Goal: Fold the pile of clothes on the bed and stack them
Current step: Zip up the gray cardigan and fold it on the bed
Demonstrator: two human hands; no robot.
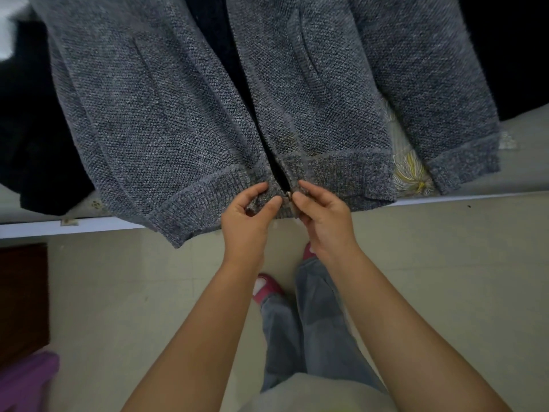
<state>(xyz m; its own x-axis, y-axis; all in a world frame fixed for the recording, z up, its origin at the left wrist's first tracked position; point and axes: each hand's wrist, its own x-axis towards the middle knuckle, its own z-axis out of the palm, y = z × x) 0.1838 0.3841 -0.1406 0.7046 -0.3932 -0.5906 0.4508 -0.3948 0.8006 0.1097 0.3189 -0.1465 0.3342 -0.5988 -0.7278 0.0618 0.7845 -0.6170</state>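
A grey knitted zip cardigan [166, 114] lies spread front-up on the bed [520, 173], its hem hanging over the near edge and its front parted. My left hand [252, 209] pinches the left hem corner beside the zip. My right hand [318, 206] pinches the right hem corner, and the small metal zip end [288, 195] shows between my fingertips. One sleeve [445, 99] lies along the right side, its cuff near the bed edge.
Dark clothes [32, 129] lie on the bed at the left, and more dark fabric [511, 55] at the upper right. A floral sheet [410, 171] shows between body and sleeve. Below are a tiled floor [445, 263], a dark wooden cabinet [20, 298] and something purple [26, 379].
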